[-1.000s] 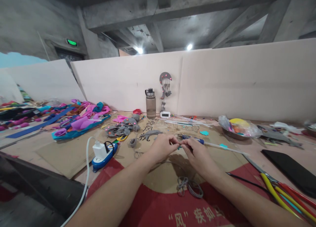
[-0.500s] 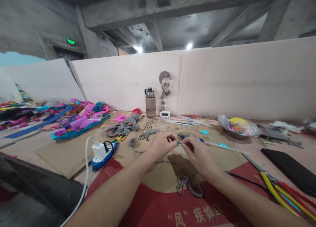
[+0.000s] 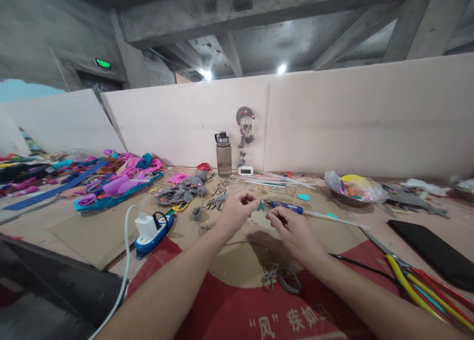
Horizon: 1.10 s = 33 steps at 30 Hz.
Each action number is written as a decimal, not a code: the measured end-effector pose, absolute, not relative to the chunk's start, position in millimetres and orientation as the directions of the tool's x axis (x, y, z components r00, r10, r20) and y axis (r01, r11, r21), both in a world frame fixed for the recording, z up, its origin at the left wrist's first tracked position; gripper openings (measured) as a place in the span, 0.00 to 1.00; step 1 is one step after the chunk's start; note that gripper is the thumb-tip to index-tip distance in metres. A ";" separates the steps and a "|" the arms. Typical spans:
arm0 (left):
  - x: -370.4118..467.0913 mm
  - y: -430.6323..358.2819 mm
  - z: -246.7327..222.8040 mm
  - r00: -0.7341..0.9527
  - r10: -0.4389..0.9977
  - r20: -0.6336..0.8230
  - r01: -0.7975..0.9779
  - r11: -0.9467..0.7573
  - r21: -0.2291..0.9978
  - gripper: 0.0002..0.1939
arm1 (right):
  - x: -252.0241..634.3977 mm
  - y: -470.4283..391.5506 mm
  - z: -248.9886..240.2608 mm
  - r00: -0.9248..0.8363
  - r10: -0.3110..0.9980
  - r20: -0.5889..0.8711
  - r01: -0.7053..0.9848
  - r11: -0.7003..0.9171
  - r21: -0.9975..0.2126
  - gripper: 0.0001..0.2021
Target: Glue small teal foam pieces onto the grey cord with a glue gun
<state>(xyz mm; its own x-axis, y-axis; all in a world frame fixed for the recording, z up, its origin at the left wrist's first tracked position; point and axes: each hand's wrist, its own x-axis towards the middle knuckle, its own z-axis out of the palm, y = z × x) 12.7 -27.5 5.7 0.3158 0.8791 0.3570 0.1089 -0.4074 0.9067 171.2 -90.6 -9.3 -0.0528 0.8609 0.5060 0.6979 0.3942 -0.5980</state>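
Two bare hands meet above a cardboard-covered worktable (image 3: pixel 92 231), fingertips pinched toward each other over a small teal piece (image 3: pixel 261 206). The left hand (image 3: pixel 237 211) curls its fingers closed, thumb and forefinger nipping at the piece or at a thin grey cord (image 3: pixel 237 242) that trails under the wrists; which of the two it grips is too small to tell. The right hand (image 3: pixel 292 229) is likewise closed to a pinch, its fingertips just beside the teal piece, which sits between the two hands, raised slightly off the table. Judging by the spread, the craft work looks partway through: one finished grey hanging ornament (image 3: pixel 244 130) leans on the pale partition, a heap of grey felt shapes with pink dots (image 3: pixel 177 194) lies ready at the left, while one loose tangle of grey cord (image 3: pixel 279 278) waits unused near the wrists and two more teal cut-outs (image 3: pixel 304 197) lie loose on the cardboard. Counted around the hands: one water bottle (image 3: pixel 223 155), one small white clock (image 3: pixel 245 170), one blue-handled tool (image 3: pixel 292 209), one metal bowl (image 3: pixel 348 194) of bright scraps, one blue power strip (image 3: pixel 151 229) with one white plug, one black tablet (image 3: pixel 433 248).
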 end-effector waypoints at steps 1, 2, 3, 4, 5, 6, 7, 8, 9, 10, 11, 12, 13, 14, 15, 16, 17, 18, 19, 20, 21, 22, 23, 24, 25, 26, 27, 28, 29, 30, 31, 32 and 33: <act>11.8 -26.1 5.6 0.296 0.882 0.367 0.093 -0.409 0.908 0.09 | 170.9 -90.5 -9.7 -0.066 0.860 0.506 0.694 0.404 -0.596 0.11; 10.4 -24.6 6.0 0.276 0.885 0.374 0.080 -0.409 0.909 0.09 | 170.5 -90.4 -10.3 -0.082 0.859 0.505 0.688 0.415 -0.595 0.11; 8.5 -23.2 7.3 0.250 0.890 0.382 0.063 -0.408 0.911 0.09 | 170.2 -90.4 -10.8 -0.103 0.858 0.503 0.680 0.430 -0.594 0.11; 5.9 -21.6 9.4 0.220 0.896 0.387 0.038 -0.404 0.914 0.09 | 169.8 -90.6 -11.3 -0.125 0.855 0.503 0.669 0.447 -0.594 0.11; 2.6 -19.8 12.3 0.185 0.903 0.387 -0.001 -0.394 0.919 0.10 | 169.4 -91.1 -11.5 -0.153 0.850 0.504 0.655 0.469 -0.592 0.11; -1.3 -17.7 15.8 0.133 0.911 0.391 -0.061 -0.386 0.921 0.10 | 169.0 -92.0 -11.3 -0.191 0.841 0.506 0.641 0.497 -0.585 0.11; -5.7 -15.3 19.6 0.085 0.917 0.389 -0.139 -0.375 0.916 0.11 | 168.4 -93.5 -10.7 -0.238 0.827 0.509 0.627 0.531 -0.570 0.11; -10.5 -12.4 23.4 0.030 0.925 0.378 -0.241 -0.361 0.901 0.11 | 167.7 -95.7 -9.7 -0.295 0.812 0.504 0.613 0.565 -0.551 0.11; -15.4 -9.2 27.0 -0.009 0.929 0.369 -0.341 -0.349 0.873 0.12 | 166.7 -98.3 -8.3 -0.358 0.794 0.492 0.597 0.600 -0.533 0.12; -20.4 -5.7 30.1 -0.029 0.935 0.353 -0.435 -0.329 0.838 0.12 | 165.6 -101.4 -6.6 -0.421 0.774 0.472 0.577 0.630 -0.519 0.12; -25.2 -1.9 32.5 -0.061 0.942 0.331 -0.531 -0.311 0.788 0.12 | 164.4 -104.7 -4.8 -0.481 0.755 0.445 0.556 0.655 -0.512 0.13; -29.5 1.9 34.1 -0.081 0.953 0.292 -0.609 -0.280 0.742 0.13 | 163.1 -108.0 -3.0 -0.533 0.737 0.415 0.536 0.674 -0.509 0.13; -33.3 5.6 35.0 -0.099 0.966 0.239 -0.667 -0.242 0.704 0.13 | 161.9 -110.8 -1.4 -0.575 0.719 0.390 0.518 0.689 -0.506 0.13; -36.4 9.0 35.3 -0.110 0.975 0.195 -0.712 -0.215 0.669 0.13 | 160.9 -112.8 0.0 -0.609 0.702 0.370 0.504 0.702 -0.503 0.14; -38.8 11.9 35.1 -0.108 0.981 0.161 -0.740 -0.188 0.646 0.13 | 160.5 -113.6 1.3 -0.630 0.690 0.358 0.495 0.711 -0.500 0.14; -40.3 14.1 34.7 -0.105 0.985 0.134 -0.758 -0.166 0.630 0.13 | 160.9 -113.1 2.3 -0.632 0.689 0.354 0.495 0.711 -0.500 0.14; -41.1 15.5 34.1 -0.100 0.988 0.120 -0.768 -0.153 0.622 0.12 | 162.3 -110.9 3.1 -0.607 0.708 0.362 0.508 0.696 -0.508 0.15; -41.1 16.2 33.5 -0.096 0.989 0.115 -0.769 -0.147 0.623 0.12 | 165.0 -107.2 3.6 -0.550 0.743 0.381 0.534 0.664 -0.523 0.17; -40.6 16.2 33.0 -0.095 0.988 0.118 -0.763 -0.149 0.629 0.12 | 169.3 -102.0 3.8 -0.462 0.789 0.405 0.574 0.614 -0.543 0.18; -39.7 15.5 32.6 -0.097 0.987 0.131 -0.752 -0.158 0.640 0.12 | 175.0 -95.7 3.5 -0.338 0.838 0.428 0.625 0.540 -0.564 0.19; -38.4 14.3 32.3 -0.098 0.984 0.151 -0.737 -0.174 0.653 0.12 | 182.2 -88.8 2.7 -0.213 0.865 0.455 0.671 0.468 -0.575 0.20; -37.0 12.8 32.0 -0.098 0.979 0.180 -0.717 -0.195 0.669 0.12 | 190.4 -81.7 1.1 -0.116 0.873 0.474 0.724 0.401 -0.562 0.19; -35.5 11.0 31.8 -0.091 0.972 0.216 -0.693 -0.217 0.688 0.12 | 199.1 -75.0 -1.1 -0.059 0.864 0.499 0.778 0.353 -0.519 0.17; -33.9 9.2 31.4 -0.077 0.965 0.252 -0.667 -0.238 0.706 0.12 | 207.7 -69.1 -4.1 -0.024 0.859 0.511 0.828 0.304 -0.471 0.15; -32.4 7.5 31.0 -0.061 0.956 0.286 -0.642 -0.257 0.723 0.13 | 215.6 -64.4 -7.7 0.019 0.865 0.502 0.872 0.231 -0.431 0.14; -30.8 5.8 30.5 -0.045 0.949 0.314 -0.618 -0.273 0.738 0.13 | 222.2 -61.1 -11.5 0.061 0.869 0.491 0.906 0.158 -0.392 0.14; -29.2 4.3 30.0 -0.031 0.942 0.333 -0.595 -0.286 0.751 0.13 | 227.2 -59.1 -15.3 0.081 0.863 0.499 0.925 0.121 -0.360 0.13; -27.4 2.9 29.3 -0.020 0.938 0.346 -0.576 -0.293 0.763 0.13 | 230.3 -58.3 -18.5 0.100 0.859 0.502 0.931 0.096 -0.351 0.12; -25.6 1.7 28.6 -0.010 0.936 0.353 -0.559 -0.298 0.774 0.13 | 231.8 -58.4 -20.7 0.104 0.866 0.488 0.929 0.090 -0.359 0.11; -23.6 0.6 27.8 0.000 0.934 0.357 -0.544 -0.300 0.784 0.13 | 231.9 -59.1 -21.8 0.100 0.880 0.464 0.919 0.097 -0.383 0.10; -21.7 -0.5 27.0 0.010 0.933 0.360 -0.530 -0.300 0.793 0.13 | 231.1 -59.8 -21.8 0.098 0.898 0.429 0.900 0.104 -0.423 0.08; -19.8 -1.4 26.2 0.021 0.932 0.361 -0.518 -0.299 0.801 0.13 | 230.1 -60.4 -20.7 0.107 0.917 0.384 0.876 0.096 -0.473 0.07; -18.0 -2.3 25.4 0.030 0.932 0.362 -0.509 -0.297 0.808 0.14 | 229.3 -60.6 -19.0 0.138 0.936 0.324 0.849 0.057 -0.525 0.06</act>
<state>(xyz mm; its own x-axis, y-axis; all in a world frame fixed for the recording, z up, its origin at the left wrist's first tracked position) -18.0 -2.3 25.4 0.0304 0.9316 0.3622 -0.5086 -0.2975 0.8080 229.3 -60.6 -19.0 0.1376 0.9360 0.3240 0.8493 0.0568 -0.5248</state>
